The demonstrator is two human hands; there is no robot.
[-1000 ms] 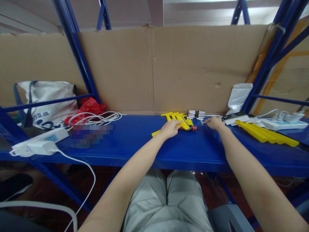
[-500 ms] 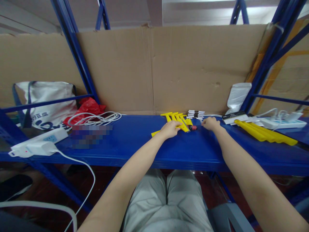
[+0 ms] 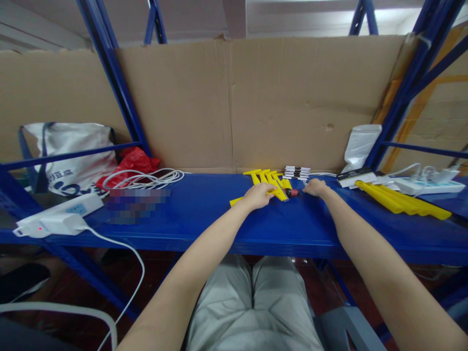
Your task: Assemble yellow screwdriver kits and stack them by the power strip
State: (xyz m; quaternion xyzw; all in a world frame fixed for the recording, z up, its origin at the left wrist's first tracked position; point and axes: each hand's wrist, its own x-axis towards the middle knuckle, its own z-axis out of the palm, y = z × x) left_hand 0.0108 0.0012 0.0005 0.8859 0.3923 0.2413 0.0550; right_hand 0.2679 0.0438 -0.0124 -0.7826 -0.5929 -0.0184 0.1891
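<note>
My left hand [image 3: 259, 195] rests on a cluster of yellow T-shaped plastic tools [image 3: 269, 180] lying on the blue shelf [image 3: 204, 214], its fingers curled over one of them. My right hand [image 3: 316, 187] sits just to the right, fingers closed near a small red-tipped piece [image 3: 293, 193] at the end of a yellow tool. What the right fingers pinch is too small to make out. A stack of small black-and-white items [image 3: 297, 172] lies just behind the tools.
A cardboard sheet [image 3: 285, 102] backs the shelf. To the right lie long yellow bars [image 3: 402, 204], a white pouch [image 3: 361, 145], a flat dark box [image 3: 355, 177] and a power strip [image 3: 427, 186]. To the left are coiled white cable [image 3: 146, 178], a red bag [image 3: 131, 163], a white tote [image 3: 73, 156] and another power strip [image 3: 58, 217].
My right hand has slid a little left toward the yellow tools. My left hand has stayed on them.
</note>
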